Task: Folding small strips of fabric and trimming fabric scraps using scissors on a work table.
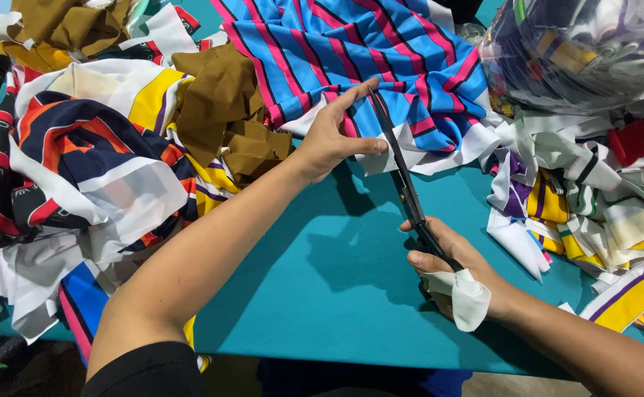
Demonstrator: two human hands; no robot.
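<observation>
My left hand (331,136) pinches the near edge of a blue cloth with pink and black stripes (351,51), holding it up off the teal table (322,294). My right hand (451,268), with white cloth wrapped around the thumb, grips the handles of black scissors (403,176). The scissor blades point away from me and run along the cloth edge, right beside my left fingers.
A pile of printed fabric in navy, orange, white and yellow (79,162) lies at the left, with brown pieces (223,110) on it. Cut strips of white, yellow and purple (594,206) heap at the right. A clear bag of scraps (579,44) stands at the far right.
</observation>
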